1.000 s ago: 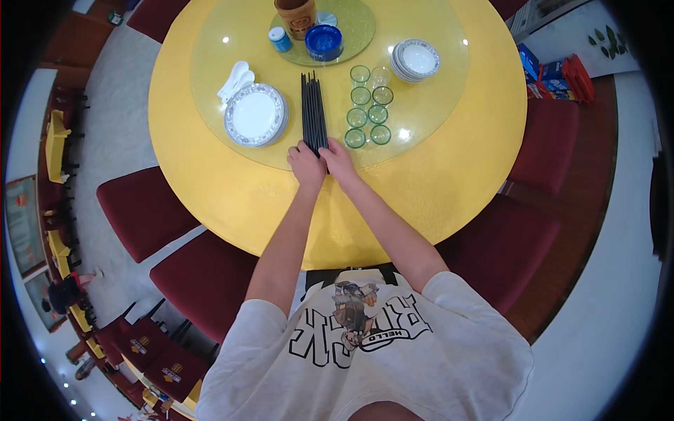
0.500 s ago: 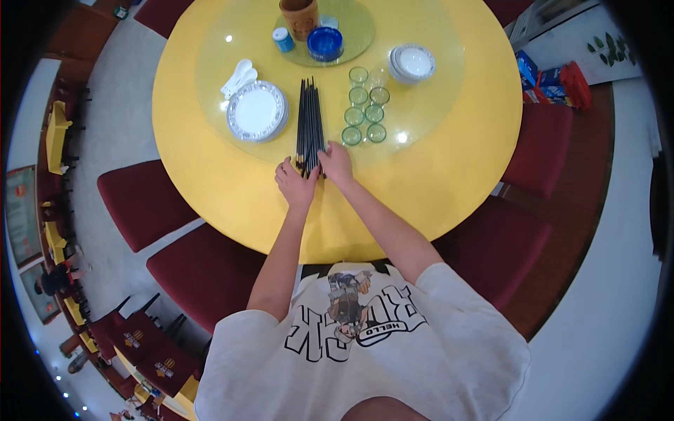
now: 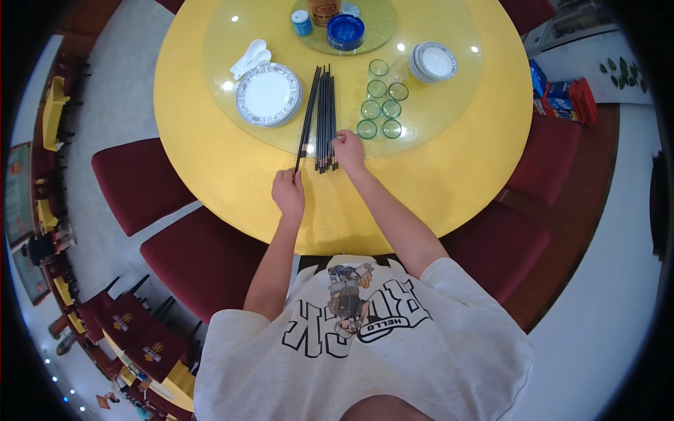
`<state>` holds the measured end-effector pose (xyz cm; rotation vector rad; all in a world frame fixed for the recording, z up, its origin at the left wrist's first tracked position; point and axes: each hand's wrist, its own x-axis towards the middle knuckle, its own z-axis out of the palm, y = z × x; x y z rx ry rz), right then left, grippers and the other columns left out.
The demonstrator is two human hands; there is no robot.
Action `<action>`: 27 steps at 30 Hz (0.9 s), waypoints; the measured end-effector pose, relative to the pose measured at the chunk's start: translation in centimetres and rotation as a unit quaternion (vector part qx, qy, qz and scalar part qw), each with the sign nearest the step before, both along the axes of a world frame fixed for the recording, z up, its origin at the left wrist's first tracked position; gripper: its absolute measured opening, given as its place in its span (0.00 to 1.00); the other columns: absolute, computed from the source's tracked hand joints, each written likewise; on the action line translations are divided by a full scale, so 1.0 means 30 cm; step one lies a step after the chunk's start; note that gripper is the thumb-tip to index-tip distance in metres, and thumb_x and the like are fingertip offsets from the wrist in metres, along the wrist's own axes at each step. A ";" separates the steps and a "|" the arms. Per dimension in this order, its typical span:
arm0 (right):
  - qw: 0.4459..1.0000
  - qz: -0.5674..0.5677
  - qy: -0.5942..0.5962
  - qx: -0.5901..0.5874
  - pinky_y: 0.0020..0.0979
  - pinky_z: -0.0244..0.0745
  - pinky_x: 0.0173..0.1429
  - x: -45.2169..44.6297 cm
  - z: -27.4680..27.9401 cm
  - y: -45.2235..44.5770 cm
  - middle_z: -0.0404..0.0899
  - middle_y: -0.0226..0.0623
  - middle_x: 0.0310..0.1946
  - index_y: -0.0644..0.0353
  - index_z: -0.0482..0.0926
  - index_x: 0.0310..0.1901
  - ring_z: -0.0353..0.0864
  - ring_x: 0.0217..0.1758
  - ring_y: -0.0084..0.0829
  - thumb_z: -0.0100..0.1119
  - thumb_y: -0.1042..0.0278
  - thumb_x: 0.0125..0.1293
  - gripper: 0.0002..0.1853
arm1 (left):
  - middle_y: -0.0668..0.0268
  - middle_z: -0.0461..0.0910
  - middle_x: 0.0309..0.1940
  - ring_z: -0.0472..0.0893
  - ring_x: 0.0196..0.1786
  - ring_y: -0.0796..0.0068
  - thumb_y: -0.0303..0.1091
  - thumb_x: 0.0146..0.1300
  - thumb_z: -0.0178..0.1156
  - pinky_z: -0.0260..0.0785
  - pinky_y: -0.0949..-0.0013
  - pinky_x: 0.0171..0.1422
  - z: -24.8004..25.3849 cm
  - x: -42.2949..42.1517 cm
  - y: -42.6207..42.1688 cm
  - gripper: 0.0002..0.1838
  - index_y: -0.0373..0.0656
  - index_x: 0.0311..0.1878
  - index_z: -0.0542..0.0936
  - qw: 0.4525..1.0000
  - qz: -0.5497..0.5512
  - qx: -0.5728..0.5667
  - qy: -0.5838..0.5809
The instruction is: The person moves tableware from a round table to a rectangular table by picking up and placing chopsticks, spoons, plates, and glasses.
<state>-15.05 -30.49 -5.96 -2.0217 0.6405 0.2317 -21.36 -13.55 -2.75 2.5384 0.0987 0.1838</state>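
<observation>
Several black chopsticks (image 3: 326, 119) lie in a bundle on the table, their near ends over the yellow cloth. Just left of them, my left hand (image 3: 288, 191) pinches the near end of separate black chopsticks (image 3: 307, 116), which slant away from me. How many it holds I cannot tell. My right hand (image 3: 349, 149) is at the right side of the bundle's near end, its fingers curled against the chopsticks. White plates (image 3: 268, 95) are stacked to the left with white spoons (image 3: 251, 59) behind them. To the right stand several green-rimmed glasses (image 3: 377, 89).
Small bowls (image 3: 433, 62) are stacked at the back right. A blue ashtray (image 3: 345, 31), a blue-white jar (image 3: 302, 23) and a brown pot (image 3: 325, 10) stand on the round centre piece. Dark red chairs (image 3: 140, 184) surround the yellow table (image 3: 217, 203). A person (image 3: 43, 247) is far left.
My left hand has moved toward me and slightly left, drawing chopsticks apart from the bundle. My right hand stays beside the bundle. The view has shifted a little.
</observation>
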 end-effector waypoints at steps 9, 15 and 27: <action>0.999 -0.023 -0.022 0.041 0.36 0.74 0.45 0.008 -0.038 -0.014 0.82 0.43 0.33 0.62 0.80 0.43 0.81 0.38 0.42 0.57 0.66 0.53 0.16 | 0.59 0.76 0.29 0.77 0.34 0.57 0.33 0.54 0.63 0.69 0.58 0.38 -0.059 0.264 -0.086 0.08 0.41 0.36 0.82 0.999 0.007 0.037 0.036; 0.999 -0.024 -0.027 0.030 0.38 0.74 0.44 -0.018 0.007 0.000 0.81 0.45 0.34 0.61 0.81 0.43 0.80 0.38 0.43 0.56 0.67 0.54 0.15 | 0.58 0.77 0.32 0.78 0.39 0.56 0.34 0.55 0.62 0.71 0.57 0.42 -0.032 0.279 -0.117 0.11 0.42 0.41 0.81 0.996 -0.008 0.066 0.055; 0.994 -0.034 -0.104 0.010 0.37 0.73 0.46 -0.196 0.023 0.020 0.78 0.44 0.36 0.64 0.77 0.45 0.79 0.41 0.41 0.58 0.68 0.55 0.16 | 0.58 0.79 0.33 0.80 0.37 0.58 0.38 0.59 0.60 0.71 0.60 0.41 -0.055 0.158 -0.087 0.13 0.41 0.43 0.80 0.993 0.022 0.011 0.119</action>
